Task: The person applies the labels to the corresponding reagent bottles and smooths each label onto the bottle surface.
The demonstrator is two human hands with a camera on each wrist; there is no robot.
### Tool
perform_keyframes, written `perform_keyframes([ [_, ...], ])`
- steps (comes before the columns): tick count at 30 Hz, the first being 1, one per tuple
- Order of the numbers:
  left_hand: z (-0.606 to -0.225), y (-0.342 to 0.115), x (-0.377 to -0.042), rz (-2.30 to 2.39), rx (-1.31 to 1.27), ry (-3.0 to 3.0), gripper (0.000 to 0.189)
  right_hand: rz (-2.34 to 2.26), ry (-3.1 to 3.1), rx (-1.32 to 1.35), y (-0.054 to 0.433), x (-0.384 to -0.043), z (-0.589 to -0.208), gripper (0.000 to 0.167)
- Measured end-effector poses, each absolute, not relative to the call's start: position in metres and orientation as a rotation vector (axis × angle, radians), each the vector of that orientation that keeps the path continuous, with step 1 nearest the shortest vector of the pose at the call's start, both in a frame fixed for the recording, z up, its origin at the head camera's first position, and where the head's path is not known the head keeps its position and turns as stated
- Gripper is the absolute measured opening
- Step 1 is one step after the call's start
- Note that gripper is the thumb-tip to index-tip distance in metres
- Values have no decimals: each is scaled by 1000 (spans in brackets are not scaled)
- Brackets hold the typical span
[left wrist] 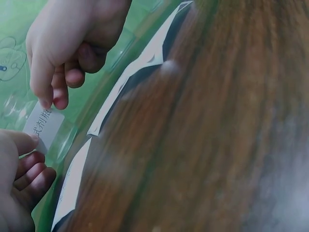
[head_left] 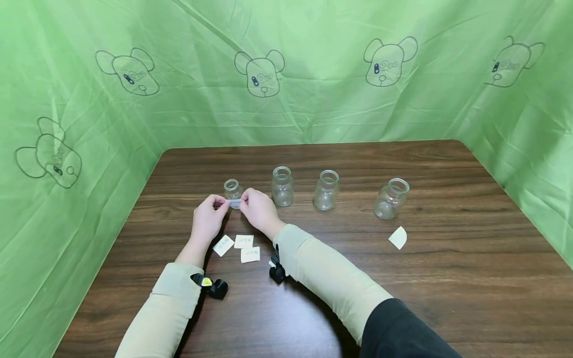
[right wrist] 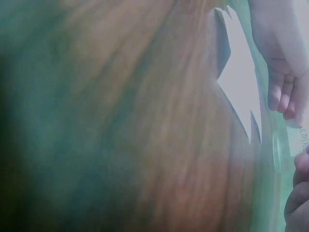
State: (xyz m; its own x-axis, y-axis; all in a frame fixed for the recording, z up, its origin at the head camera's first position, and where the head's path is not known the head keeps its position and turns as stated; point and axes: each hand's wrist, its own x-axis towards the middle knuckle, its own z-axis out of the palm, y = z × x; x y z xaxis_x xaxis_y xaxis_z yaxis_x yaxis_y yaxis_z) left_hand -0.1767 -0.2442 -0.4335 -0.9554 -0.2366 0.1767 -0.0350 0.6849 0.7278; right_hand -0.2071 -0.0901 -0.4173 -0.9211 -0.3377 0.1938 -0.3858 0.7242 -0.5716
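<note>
A small white paper label (left wrist: pixel 46 126) with handwritten characters lies against the front of the smallest glass jar (head_left: pixel 231 185), at the left of the row. My left hand (head_left: pixel 209 219) pinches one end of the label between thumb and fingers. The other end is pinched by my right hand (head_left: pixel 259 211). In the left wrist view the label spans between both sets of fingertips, with clear glass behind it. The jar stands upright, its lower part partly covered by the label and hands.
Nearer than the hands lie three written labels (head_left: pixel 243 241) on the brown wooden table (head_left: pixel 331 278). Three larger open glass jars, a left one (head_left: pixel 282 188), a middle one (head_left: pixel 326 191) and a right one (head_left: pixel 390 200), stand rightward. A white paper piece (head_left: pixel 398 237) lies before the last. Green curtains (head_left: pixel 309 114) surround the table.
</note>
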Motion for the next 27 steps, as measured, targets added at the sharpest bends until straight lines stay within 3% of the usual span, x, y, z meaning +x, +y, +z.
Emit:
perform_keyframes([
  [6, -432, -244, -176, -1150, 190, -2622, 19, 1078, -2813, 588, -88, -208, -420, 12],
  [9, -427, -246, -174, -1144, 157, -2633, 25, 1191, -2804, 563, -85, -209, -420, 26],
  [15, -416, -251, -179, -1142, 10, -2715, 56, 1140, -2841, 611, -87, -214, -417, 63],
  [18, -415, -252, -181, -1128, -40, -2785, 59, 1003, -2882, 671, -90, -216, -416, 63],
  [27, -419, -264, -190, -1024, -189, -2831, 38, 581, -2908, 786, -88, -218, -410, 52],
])
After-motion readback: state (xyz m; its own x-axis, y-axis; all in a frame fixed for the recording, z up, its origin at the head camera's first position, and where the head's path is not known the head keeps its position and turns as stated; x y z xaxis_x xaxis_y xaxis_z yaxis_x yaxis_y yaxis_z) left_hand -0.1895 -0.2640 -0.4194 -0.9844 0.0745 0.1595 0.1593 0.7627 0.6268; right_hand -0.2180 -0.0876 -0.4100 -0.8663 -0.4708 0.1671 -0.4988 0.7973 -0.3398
